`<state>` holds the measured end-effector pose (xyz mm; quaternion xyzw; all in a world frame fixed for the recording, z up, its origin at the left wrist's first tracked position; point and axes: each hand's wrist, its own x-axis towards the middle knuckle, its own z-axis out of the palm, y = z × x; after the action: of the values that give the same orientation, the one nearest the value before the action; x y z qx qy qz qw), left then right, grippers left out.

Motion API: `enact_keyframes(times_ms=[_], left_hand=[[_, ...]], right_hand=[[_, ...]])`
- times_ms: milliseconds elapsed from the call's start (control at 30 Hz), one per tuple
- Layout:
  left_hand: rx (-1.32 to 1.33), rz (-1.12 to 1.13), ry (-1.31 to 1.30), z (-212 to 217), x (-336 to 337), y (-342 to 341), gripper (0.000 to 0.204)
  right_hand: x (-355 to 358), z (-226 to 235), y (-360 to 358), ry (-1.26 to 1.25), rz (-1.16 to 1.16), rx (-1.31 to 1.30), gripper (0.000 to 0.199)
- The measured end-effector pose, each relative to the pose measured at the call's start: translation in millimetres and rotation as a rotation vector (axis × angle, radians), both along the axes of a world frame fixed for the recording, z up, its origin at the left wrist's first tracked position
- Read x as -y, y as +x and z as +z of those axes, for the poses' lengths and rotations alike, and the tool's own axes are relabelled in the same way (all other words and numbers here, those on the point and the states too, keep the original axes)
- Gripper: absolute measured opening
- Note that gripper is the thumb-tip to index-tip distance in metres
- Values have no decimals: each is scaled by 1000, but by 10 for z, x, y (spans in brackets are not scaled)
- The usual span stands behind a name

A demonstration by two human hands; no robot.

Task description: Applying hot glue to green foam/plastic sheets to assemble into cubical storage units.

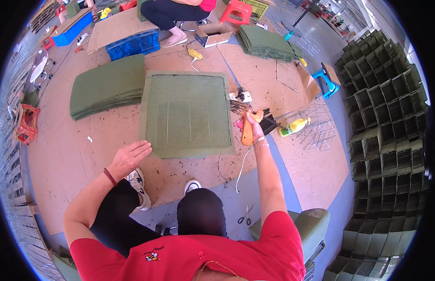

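Observation:
In front of me a square green fabric panel [189,112] lies flat, marked with a few pale straight lines. My left hand [133,155] rests at its near left corner, fingers stretched out and holding nothing. Beyond the panel's right edge, my right hand [256,122] is closed round a wooden-handled brush [247,132] whose dark bristles point up and left. Just past the brush is a small white piece smeared with black [245,97]. Beside my right hand lies a bundle of thin black strips [270,122], partly hidden by the hand.
Stacks of green panels [107,86] [264,43] lie left and far right. A yellow bottle [294,127] and wire frames [320,133] are to the right, before stacked green boxes [381,103]. Scissors [244,215] lie near my feet. Another person [173,14] sits at the far side.

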<state>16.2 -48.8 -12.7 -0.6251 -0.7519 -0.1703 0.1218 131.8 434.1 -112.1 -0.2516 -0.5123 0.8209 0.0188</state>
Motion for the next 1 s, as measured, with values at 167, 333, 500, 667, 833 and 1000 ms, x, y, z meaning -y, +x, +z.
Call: enact_keyframes(times_ms=[167,333,500,667,833,1000], left_hand=[[21,19,-4,-18,11,43,29],[18,23,21,-20,-3,42,30],[43,19,37,-5,-48,36,29],[42,29,40,-4,-33,28,28],[29,42,36,-20,-37,24,30],[32,39,36,-15,-58,34,30]], right_hand=[[-44,-50,185,-130,-163,-244,42],[-26,342,-35,-159,-9,-251,43],[-59,408,-218,-35,22,-149,39],[-54,343,-113,-82,115,-105,38],[-13,324,-1,-93,107,-71,37],[-88,380,-308,-47,66,-159,37]])
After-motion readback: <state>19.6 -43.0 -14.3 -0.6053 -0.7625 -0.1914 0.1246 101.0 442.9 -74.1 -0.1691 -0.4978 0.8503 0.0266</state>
